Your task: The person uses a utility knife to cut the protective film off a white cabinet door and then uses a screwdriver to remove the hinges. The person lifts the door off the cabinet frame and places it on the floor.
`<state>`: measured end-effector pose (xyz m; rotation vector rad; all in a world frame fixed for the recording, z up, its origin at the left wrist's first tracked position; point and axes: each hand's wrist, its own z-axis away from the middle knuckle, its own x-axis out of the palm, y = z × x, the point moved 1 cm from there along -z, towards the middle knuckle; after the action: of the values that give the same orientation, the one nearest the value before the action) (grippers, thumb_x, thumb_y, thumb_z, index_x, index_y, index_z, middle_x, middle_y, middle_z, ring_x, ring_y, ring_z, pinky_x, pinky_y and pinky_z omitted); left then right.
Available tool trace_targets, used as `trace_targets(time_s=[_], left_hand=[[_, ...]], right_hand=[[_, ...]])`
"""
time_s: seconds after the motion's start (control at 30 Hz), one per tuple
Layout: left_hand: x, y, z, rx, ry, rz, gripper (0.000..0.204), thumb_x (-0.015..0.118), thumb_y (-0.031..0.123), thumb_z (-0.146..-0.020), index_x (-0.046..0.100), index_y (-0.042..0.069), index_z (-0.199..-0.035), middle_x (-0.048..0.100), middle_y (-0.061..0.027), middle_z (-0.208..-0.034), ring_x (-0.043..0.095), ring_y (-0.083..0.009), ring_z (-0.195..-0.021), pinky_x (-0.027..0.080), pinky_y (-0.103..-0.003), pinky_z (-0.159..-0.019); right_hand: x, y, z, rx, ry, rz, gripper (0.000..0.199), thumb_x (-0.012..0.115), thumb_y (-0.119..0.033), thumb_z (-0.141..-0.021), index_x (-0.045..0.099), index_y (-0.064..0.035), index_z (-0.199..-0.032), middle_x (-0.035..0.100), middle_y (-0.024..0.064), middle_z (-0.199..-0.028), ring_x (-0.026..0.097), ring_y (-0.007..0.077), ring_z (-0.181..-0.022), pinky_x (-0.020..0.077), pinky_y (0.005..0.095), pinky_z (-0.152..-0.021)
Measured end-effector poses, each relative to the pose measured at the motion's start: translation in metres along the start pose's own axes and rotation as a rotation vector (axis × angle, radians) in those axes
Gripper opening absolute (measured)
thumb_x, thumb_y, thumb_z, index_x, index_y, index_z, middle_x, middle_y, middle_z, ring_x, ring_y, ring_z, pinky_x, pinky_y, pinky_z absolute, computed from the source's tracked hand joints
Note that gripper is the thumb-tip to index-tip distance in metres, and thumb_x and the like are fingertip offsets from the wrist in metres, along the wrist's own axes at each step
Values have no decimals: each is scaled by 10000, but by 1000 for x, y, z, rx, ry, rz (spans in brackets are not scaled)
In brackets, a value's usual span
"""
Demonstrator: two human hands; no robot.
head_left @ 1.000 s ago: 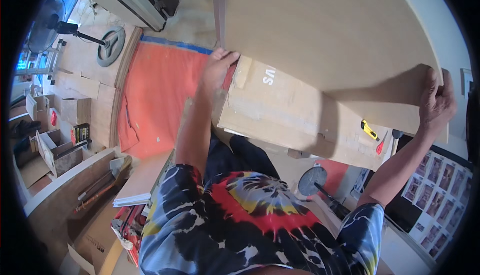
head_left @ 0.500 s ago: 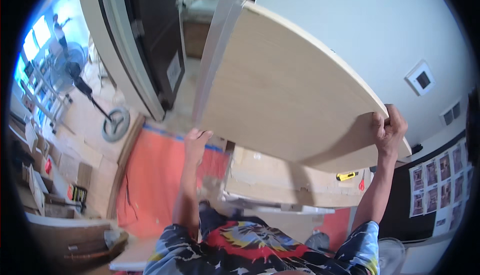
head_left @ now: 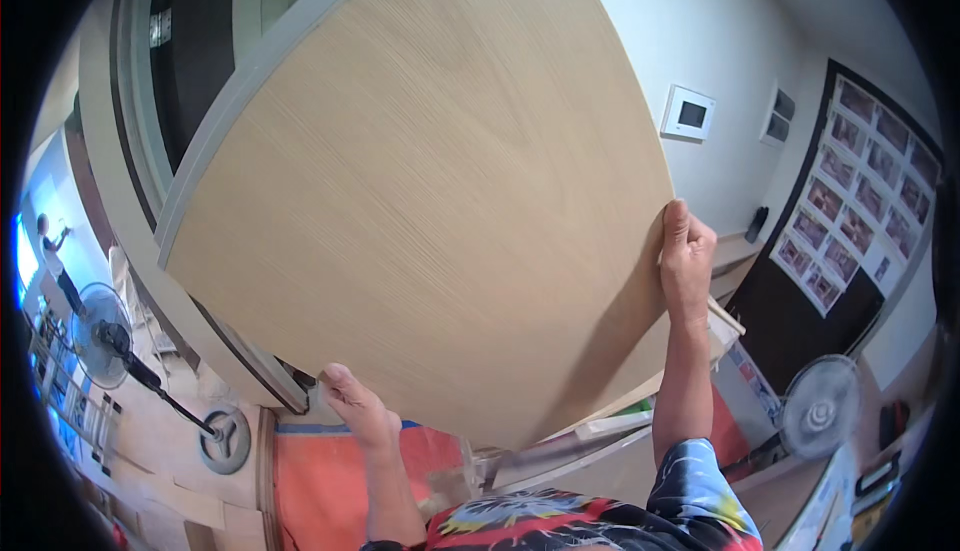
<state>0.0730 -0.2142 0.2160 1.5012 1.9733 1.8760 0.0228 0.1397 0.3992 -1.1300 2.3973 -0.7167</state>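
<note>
A large wooden panel (head_left: 430, 191) with light grain and a grey strip along its left edge fills the middle, held up and tilted. My left hand (head_left: 362, 409) grips its lower edge near the left corner, thumb on the face toward me. At its right edge, my right hand (head_left: 687, 263) is closed with the thumb up along the rim. Fingers behind the panel are hidden. Most of the worktop below is hidden by the panel; only a strip of pale boards (head_left: 580, 451) shows under its lower edge.
A door frame (head_left: 135, 151) stands close behind the panel's left side. Standing fans are at left (head_left: 102, 336) and right (head_left: 820, 406). A wall screen (head_left: 689, 113) and a dark board with photo sheets (head_left: 780, 301) are at right. Orange floor covering (head_left: 320, 491) lies below. A person (head_left: 55, 261) stands far left.
The panel has turned so its broad face meets me and covers more of the view, hiding the yellow cutter and red scissors. Both hands still hold it. My view has swung to the right.
</note>
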Motion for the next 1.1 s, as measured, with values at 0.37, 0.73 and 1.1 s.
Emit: trace_targets(time_s=[0.37, 0.73, 1.1], left_hand=[[16, 103, -50, 193, -16, -217, 654, 467, 440, -1056, 443, -133, -1370, 499, -213, -1409, 488, -239, -1281, 366, -341, -1107], [116, 138, -70, 266, -592, -444, 524, 516, 403, -1052, 642, -75, -877, 573, 22, -723, 453, -71, -706, 406, -251, -639], [222, 99, -36, 197, -1065, -518, 504, 561, 422, -1028, 675, -33, -842, 562, 46, -690, 442, -46, -639, 366, -254, -577]], right_hand=[[-1, 41, 102, 325, 164, -107, 670, 404, -494, -1064, 545, 69, -730, 461, 12, -619, 414, 121, -656, 384, 376, -574], [9, 66, 217, 748, 341, -798, 686, 330, -561, -1050, 400, -19, -1463, 514, 145, -1418, 531, 279, -1271, 437, 413, -1063], [36, 78, 312, 996, 551, -987, 725, 275, -611, -1038, 348, -64, -1508, 429, 129, -1506, 426, 286, -1365, 356, 422, -1128]])
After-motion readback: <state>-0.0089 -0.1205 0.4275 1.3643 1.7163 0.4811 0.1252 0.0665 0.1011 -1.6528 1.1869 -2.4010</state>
